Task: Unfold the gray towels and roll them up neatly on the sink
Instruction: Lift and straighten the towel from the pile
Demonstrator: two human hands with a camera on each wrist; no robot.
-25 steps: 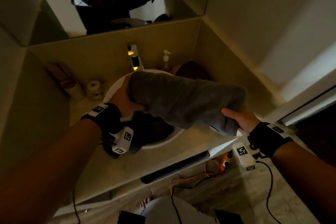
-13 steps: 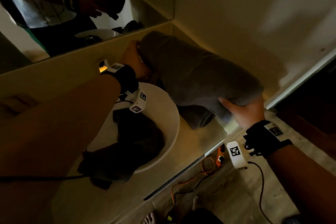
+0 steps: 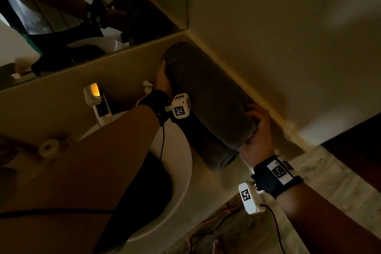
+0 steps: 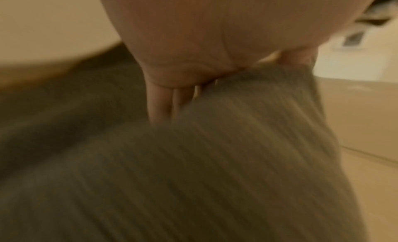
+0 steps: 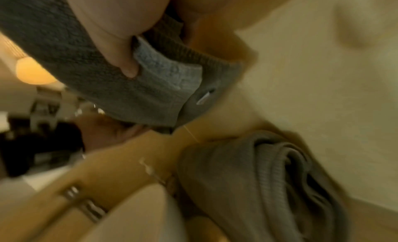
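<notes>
I hold a rolled gray towel [image 3: 206,93] by its two ends at the counter's back right corner, against the wall. My left hand [image 3: 162,80] grips the far end, its fingers [image 4: 161,102] tucked behind the cloth [image 4: 237,160]. My right hand [image 3: 257,130] grips the near end, the thumb [image 5: 120,58] dug into the terry [image 5: 96,78]. Just below lies a second rolled gray towel [image 3: 218,159] on the counter, its spiral end [image 5: 280,177] facing me. A dark towel [image 3: 144,192] lies bunched in the white basin [image 3: 185,171].
The faucet [image 3: 97,101] with an amber light and a soap pump [image 3: 147,86] stand behind the basin. A small white roll [image 3: 48,147] sits at the left. The side wall [image 3: 268,47] hems in the counter's right; the mirror [image 3: 82,16] spans the back.
Both hands have carried the rolled towel from over the basin to the back right corner, turning it end-on along the wall and bringing it down over the second roll.
</notes>
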